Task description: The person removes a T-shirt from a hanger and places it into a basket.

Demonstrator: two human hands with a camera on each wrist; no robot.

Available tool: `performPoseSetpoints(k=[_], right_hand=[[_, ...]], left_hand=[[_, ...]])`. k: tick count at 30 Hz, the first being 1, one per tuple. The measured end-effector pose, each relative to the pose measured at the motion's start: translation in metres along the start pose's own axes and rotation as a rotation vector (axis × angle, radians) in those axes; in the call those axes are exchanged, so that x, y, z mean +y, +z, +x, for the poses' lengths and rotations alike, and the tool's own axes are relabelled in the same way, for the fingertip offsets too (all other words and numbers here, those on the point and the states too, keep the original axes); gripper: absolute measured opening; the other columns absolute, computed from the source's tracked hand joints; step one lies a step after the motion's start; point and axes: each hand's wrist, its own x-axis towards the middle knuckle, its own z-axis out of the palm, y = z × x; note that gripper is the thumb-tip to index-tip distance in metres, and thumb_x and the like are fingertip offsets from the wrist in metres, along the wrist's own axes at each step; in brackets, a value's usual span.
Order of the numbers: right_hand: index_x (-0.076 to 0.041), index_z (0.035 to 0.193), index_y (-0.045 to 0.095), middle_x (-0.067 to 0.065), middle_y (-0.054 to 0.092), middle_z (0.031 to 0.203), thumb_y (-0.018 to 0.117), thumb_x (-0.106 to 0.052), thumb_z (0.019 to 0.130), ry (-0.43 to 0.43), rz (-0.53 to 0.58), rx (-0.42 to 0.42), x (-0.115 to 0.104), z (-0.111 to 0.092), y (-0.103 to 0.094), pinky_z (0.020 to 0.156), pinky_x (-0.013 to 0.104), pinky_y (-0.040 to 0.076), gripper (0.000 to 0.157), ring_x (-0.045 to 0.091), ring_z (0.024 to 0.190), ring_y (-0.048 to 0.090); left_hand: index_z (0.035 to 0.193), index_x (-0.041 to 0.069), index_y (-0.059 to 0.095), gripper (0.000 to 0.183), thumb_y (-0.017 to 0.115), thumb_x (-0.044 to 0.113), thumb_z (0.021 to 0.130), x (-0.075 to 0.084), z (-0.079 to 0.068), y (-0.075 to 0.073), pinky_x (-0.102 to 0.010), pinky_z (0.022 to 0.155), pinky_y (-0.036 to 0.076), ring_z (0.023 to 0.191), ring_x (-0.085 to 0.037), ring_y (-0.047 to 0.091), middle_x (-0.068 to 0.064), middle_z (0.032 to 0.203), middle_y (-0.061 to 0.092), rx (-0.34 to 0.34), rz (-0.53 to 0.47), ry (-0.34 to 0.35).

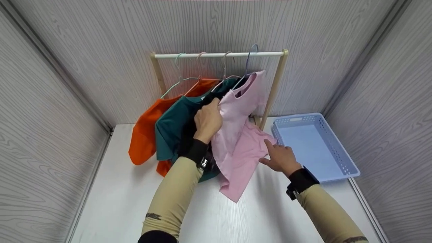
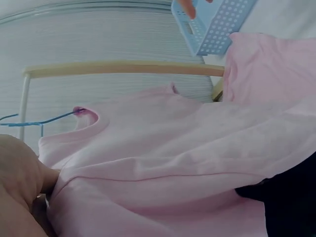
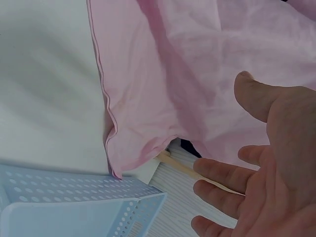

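A pink T-shirt (image 1: 233,118) hangs on a blue hanger (image 1: 249,62) at the right of the rack, its lower part spread over the white tabletop. My left hand (image 1: 208,118) pinches the shirt near its left shoulder; the left wrist view shows the fingers (image 2: 49,180) at the cloth by the neckline, fingertips partly hidden. Between the shirt's lower edge and the blue basket, my right hand (image 1: 281,157) is held with fingers and thumb apart. Nothing is in it. The right wrist view shows its thumb (image 3: 254,94) in front of the pink cloth.
Left of the pink shirt, an orange garment (image 1: 143,135), a teal shirt (image 1: 175,125) and a black garment (image 1: 189,130) hang from the white rail (image 1: 135,55) of a wooden-legged rack (image 1: 275,86). A light blue basket (image 1: 337,145) stands on the right. Grey wood-grain walls surround the table.
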Motion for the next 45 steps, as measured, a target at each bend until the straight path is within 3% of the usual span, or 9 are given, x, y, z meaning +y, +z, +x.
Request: performPoseSetpoints(k=[7, 15, 18, 26, 30, 34, 37, 40, 45], right_hand=[[-0.002, 0.15, 0.029, 0.027, 0.056, 0.133, 0.06, -0.047, 0.093, 0.004, -0.01, 0.053, 0.008, 0.003, -0.006, 0.097, 0.063, 0.042, 0.078, 0.046, 0.12, 0.055], [0.001, 0.15, 0.027, 0.03, 0.045, 0.142, 0.06, -0.039, 0.095, 0.042, 0.036, 0.242, 0.027, 0.012, -0.032, 0.096, 0.065, 0.041, 0.075, 0.049, 0.124, 0.049], [0.002, 0.15, 0.026, 0.03, 0.041, 0.145, 0.061, -0.034, 0.095, 0.035, 0.072, 0.317, 0.029, 0.017, -0.041, 0.098, 0.066, 0.04, 0.074, 0.049, 0.127, 0.047], [-0.007, 0.149, 0.034, 0.019, 0.043, 0.148, 0.063, -0.027, 0.095, -0.171, 0.201, 0.423, 0.028, 0.026, -0.044, 0.111, 0.062, 0.026, 0.064, 0.039, 0.137, 0.039], [-0.008, 0.139, 0.051, 0.016, 0.06, 0.132, 0.058, -0.023, 0.099, -0.261, 0.419, 0.409, 0.031, 0.028, -0.04, 0.108, 0.054, 0.037, 0.043, 0.035, 0.124, 0.055], [-0.006, 0.117, 0.068, 0.012, 0.071, 0.109, 0.058, -0.015, 0.098, -0.299, 0.578, 0.424, 0.034, 0.025, -0.036, 0.092, 0.038, 0.052, 0.023, 0.025, 0.104, 0.066], [-0.004, 0.106, 0.072, 0.01, 0.073, 0.101, 0.061, -0.01, 0.095, -0.284, 0.593, 0.459, 0.036, 0.022, -0.034, 0.083, 0.02, 0.051, 0.016, 0.019, 0.094, 0.066], [-0.003, 0.103, 0.073, 0.01, 0.074, 0.097, 0.063, -0.006, 0.093, -0.278, 0.588, 0.478, 0.036, 0.019, -0.033, 0.077, 0.012, 0.047, 0.014, 0.018, 0.088, 0.065], [-0.002, 0.101, 0.074, 0.011, 0.075, 0.097, 0.065, -0.006, 0.092, -0.32, 0.555, 0.497, 0.032, 0.02, -0.032, 0.079, 0.026, 0.053, 0.013, 0.022, 0.089, 0.069]], left_hand=[[0.109, 0.022, 0.058, 0.015, 0.046, 0.029, 0.103, -0.025, -0.013, -0.026, -0.044, 0.079, 0.049, 0.085, -0.029, 0.063, -0.007, 0.098, 0.067, -0.115, -0.009, 0.043], [0.111, 0.02, 0.06, 0.015, 0.049, 0.026, 0.102, -0.059, -0.032, -0.033, -0.04, 0.073, 0.046, 0.08, -0.027, 0.061, -0.006, 0.091, 0.065, -0.202, -0.039, 0.188], [0.111, 0.019, 0.061, 0.015, 0.05, 0.024, 0.102, -0.073, -0.037, -0.036, -0.038, 0.074, 0.045, 0.081, -0.026, 0.059, -0.006, 0.092, 0.065, -0.266, -0.048, 0.208], [0.111, 0.02, 0.06, 0.015, 0.048, 0.025, 0.103, -0.098, -0.047, -0.029, -0.032, 0.074, 0.041, 0.084, -0.022, 0.055, -0.004, 0.095, 0.062, -0.467, -0.118, 0.273], [0.111, 0.023, 0.06, 0.015, 0.048, 0.027, 0.103, -0.102, -0.05, -0.029, -0.031, 0.075, 0.044, 0.088, -0.021, 0.056, -0.003, 0.098, 0.062, -0.541, -0.2, 0.239], [0.111, 0.023, 0.06, 0.014, 0.049, 0.028, 0.103, -0.102, -0.051, -0.028, -0.033, 0.077, 0.047, 0.089, -0.022, 0.056, -0.003, 0.099, 0.062, -0.566, -0.223, 0.214], [0.114, 0.022, 0.061, 0.017, 0.052, 0.027, 0.101, -0.099, -0.052, -0.026, -0.036, 0.084, 0.049, 0.093, -0.023, 0.057, -0.004, 0.104, 0.064, -0.581, -0.224, 0.213], [0.122, 0.018, 0.06, 0.024, 0.056, 0.024, 0.099, -0.092, -0.051, -0.027, -0.041, 0.093, 0.05, 0.1, -0.024, 0.059, -0.006, 0.112, 0.066, -0.595, -0.234, 0.217], [0.127, 0.012, 0.06, 0.031, 0.059, 0.022, 0.098, -0.065, -0.047, -0.026, -0.038, 0.097, 0.051, 0.102, -0.021, 0.06, -0.008, 0.116, 0.067, -0.541, -0.278, 0.277]])
